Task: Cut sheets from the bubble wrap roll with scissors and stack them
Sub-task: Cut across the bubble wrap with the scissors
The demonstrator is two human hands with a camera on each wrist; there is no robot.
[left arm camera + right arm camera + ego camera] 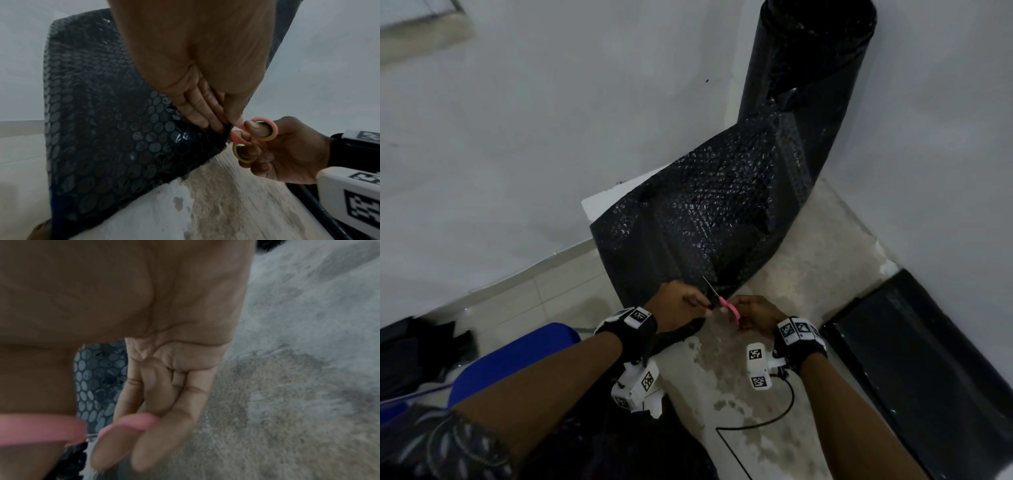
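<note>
Right hand (753,313) has its thumb and fingers through the loops of the pink scissors (726,306), and the left hand (676,301) pinches the near edge of the bubble wrap sheet (698,226) right next to it. That's the head view: the two hands almost touch, the blade pokes up and away from them into the black sheet, and the sheet runs off beyond the hands to the bubble wrap roll (808,75), which stands upright in the corner of the walls. Off to the right of the right hand, well apart, a flat pile of black sheets (928,349) lies on the floor (808,260). Something blue (517,356) sits under the left forearm; can't tell what it is.

Left wrist view: left hand (205,91) fingers lie flat against the bubbly sheet (107,129), thumb closing on the edge from the other side. The scissors (249,138) are just past the fingertips, touching the same edge, with the right hand (287,149) curled through both handle rings.

Right wrist view is blurry: right hand (164,353) fills most of it, fingers curled around the pink handle (131,423), a bit of bubble wrap (96,378) showing behind it, stained floor (298,386) to the right.
</note>
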